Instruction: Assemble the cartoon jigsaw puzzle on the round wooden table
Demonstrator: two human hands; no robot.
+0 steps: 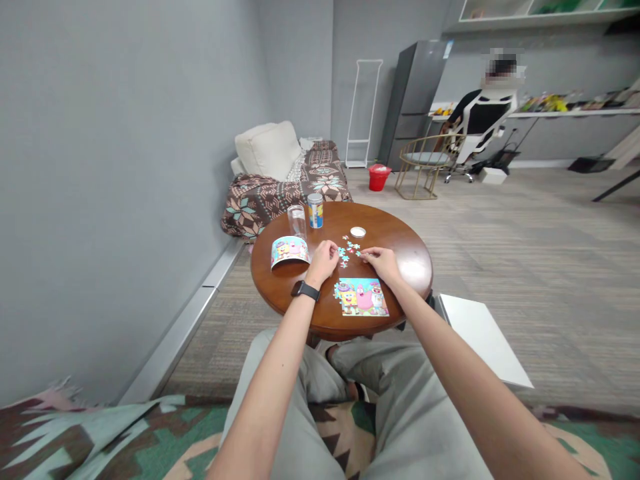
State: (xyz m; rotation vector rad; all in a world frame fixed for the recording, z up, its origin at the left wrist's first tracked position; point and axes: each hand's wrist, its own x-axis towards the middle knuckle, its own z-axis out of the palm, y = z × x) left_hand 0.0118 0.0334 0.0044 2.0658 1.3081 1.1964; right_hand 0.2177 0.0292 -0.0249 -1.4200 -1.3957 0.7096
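Note:
A round brown wooden table (400, 233) stands in front of my knees. A colourful cartoon jigsaw picture (361, 297) lies near its front edge. Beyond it, several small loose puzzle pieces (350, 250) are scattered. My left hand (323, 261), with a black watch on the wrist, rests with curled fingers at the left of the loose pieces. My right hand (381, 262) reaches to their right side, fingertips touching a piece; whether it grips one is too small to tell.
A curled cartoon sheet (289, 251), a clear glass (297, 221), a printed can (315, 211) and a white lid (357, 232) sit on the table. A white board (483, 337) lies at right. A patterned sofa (280, 190), gold chair (425, 163), red bucket (379, 177) and a seated person (487, 110) are behind.

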